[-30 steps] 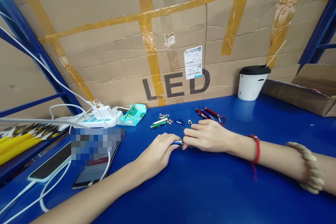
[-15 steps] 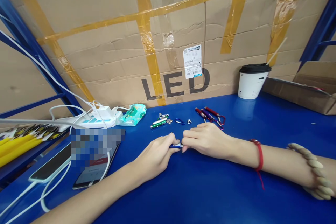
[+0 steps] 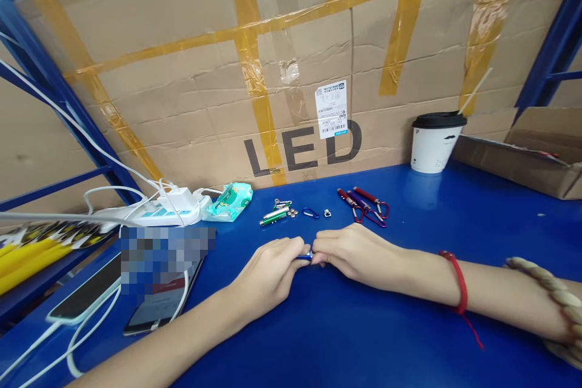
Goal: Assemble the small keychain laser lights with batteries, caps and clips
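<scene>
The right hand (image 3: 350,254) is ungloved; its wrist carries a narrow red cord bracelet (image 3: 462,286) with a thicker section at the upper side and one loose trailing end (image 3: 473,330). Nearer the elbow sits a bracelet of chunky, pale beige, rounded beads (image 3: 548,289). The left hand (image 3: 268,276) and forearm (image 3: 195,330) are bare.

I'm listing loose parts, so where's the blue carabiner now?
In the head view, the blue carabiner lies near mid-picture on the table, between round discs on its left and a small metal piece on its right.
</scene>
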`<state>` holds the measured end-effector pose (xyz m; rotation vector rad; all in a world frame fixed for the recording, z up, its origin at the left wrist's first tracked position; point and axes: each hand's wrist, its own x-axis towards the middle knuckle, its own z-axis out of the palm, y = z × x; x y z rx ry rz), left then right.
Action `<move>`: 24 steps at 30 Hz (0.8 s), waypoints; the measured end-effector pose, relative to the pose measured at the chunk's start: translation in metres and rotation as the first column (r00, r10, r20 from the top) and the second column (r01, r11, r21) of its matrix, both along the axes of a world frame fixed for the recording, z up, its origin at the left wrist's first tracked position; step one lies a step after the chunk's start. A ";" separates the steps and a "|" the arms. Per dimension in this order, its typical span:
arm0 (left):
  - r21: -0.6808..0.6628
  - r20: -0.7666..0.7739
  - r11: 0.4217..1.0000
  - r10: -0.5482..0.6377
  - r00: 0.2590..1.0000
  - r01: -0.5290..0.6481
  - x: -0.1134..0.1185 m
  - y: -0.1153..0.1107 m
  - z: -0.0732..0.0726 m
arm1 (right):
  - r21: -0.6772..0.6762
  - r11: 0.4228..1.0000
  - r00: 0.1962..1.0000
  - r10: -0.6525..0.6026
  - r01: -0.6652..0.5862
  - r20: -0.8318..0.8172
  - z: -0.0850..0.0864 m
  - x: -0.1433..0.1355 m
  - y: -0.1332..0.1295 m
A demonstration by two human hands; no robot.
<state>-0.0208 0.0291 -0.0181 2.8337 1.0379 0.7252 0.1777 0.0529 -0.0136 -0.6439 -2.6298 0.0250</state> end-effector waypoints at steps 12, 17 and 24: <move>-0.203 0.122 0.979 0.022 0.992 0.003 0.004 -0.005 0.006 | -0.221 0.966 0.989 0.119 -0.136 -0.088 0.002 0.003 0.007; -0.239 0.124 0.970 0.079 0.989 -0.047 0.003 -0.008 0.009 | -0.276 0.953 0.988 0.092 -0.123 -0.124 -0.003 0.002 0.010; -0.303 0.137 0.913 0.324 0.936 -0.272 0.004 -0.007 0.012 | -0.043 0.987 0.972 -0.159 0.154 -0.175 -0.002 0.004 0.025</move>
